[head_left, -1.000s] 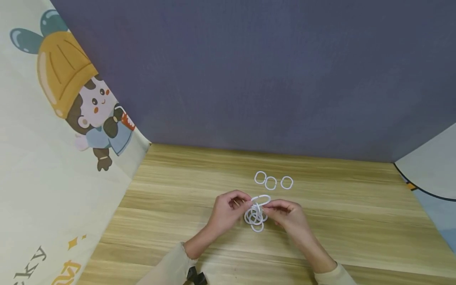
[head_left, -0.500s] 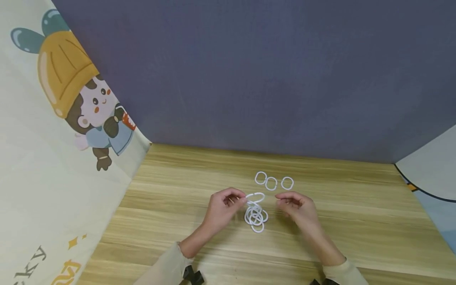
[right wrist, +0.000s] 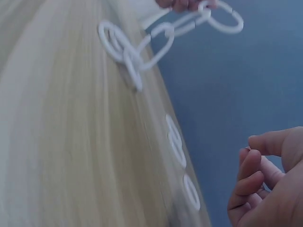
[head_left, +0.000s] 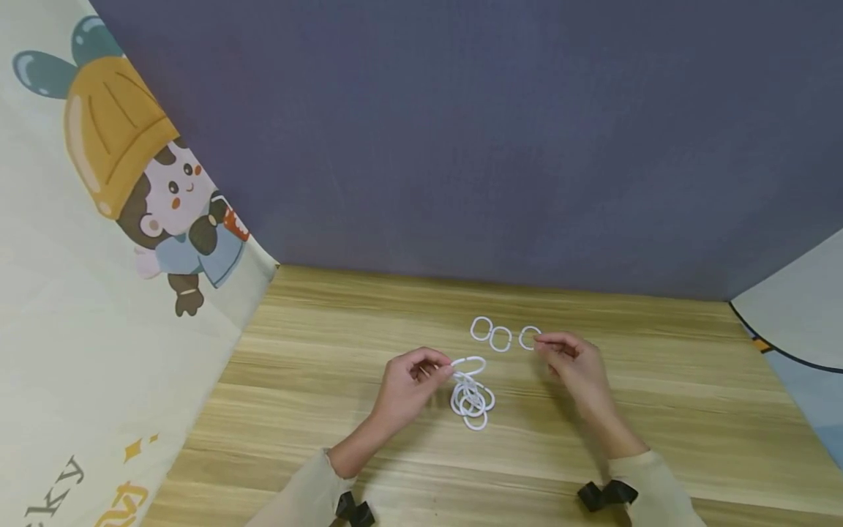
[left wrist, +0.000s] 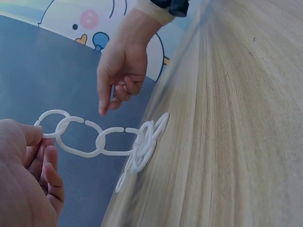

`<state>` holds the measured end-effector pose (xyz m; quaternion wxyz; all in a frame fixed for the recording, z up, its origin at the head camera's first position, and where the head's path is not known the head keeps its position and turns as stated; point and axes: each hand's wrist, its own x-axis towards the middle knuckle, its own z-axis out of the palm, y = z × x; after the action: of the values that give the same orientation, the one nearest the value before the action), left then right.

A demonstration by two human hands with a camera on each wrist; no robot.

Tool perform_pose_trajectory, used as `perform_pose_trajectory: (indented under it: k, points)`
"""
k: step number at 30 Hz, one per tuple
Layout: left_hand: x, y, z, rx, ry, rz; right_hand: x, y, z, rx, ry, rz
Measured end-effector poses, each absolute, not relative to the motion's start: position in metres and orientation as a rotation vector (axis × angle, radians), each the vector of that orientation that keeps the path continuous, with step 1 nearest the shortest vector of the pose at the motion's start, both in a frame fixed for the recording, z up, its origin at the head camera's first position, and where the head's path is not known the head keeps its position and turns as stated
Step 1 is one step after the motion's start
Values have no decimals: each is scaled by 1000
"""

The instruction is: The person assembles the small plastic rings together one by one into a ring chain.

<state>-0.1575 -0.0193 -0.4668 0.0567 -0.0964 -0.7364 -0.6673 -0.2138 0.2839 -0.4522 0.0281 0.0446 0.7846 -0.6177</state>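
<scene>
Hands point(head_left: 408, 386) well apart, white link chain point(head_left: 471, 400) between.

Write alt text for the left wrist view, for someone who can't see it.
The left hand pinches one end of a white chain that runs to a heap of links on the wooden table. Farther off, the right hand appears empty, fingers partly curled.

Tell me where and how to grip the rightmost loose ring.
Probably pinch the ring by its right edge, coming from above and the right: it lies flat and open-centred, the right hand is on that side, and the other two loose rings lie to its left.
</scene>
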Motion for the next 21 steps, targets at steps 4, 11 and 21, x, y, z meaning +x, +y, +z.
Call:
perform_pose_trajectory:
  k: [4,11,21]
  points:
    - [-158,-20,-467,-285,-2246,-2027,-225,293,-460,180,2455,-1875]
    - [-158,-20,-467,-260,-2262,-2028,-245,302,-475,230,2496,-1828]
    - [-158,-20,-466,-262,-2258,-2040,-269,310,-488,138,2594,-1704]
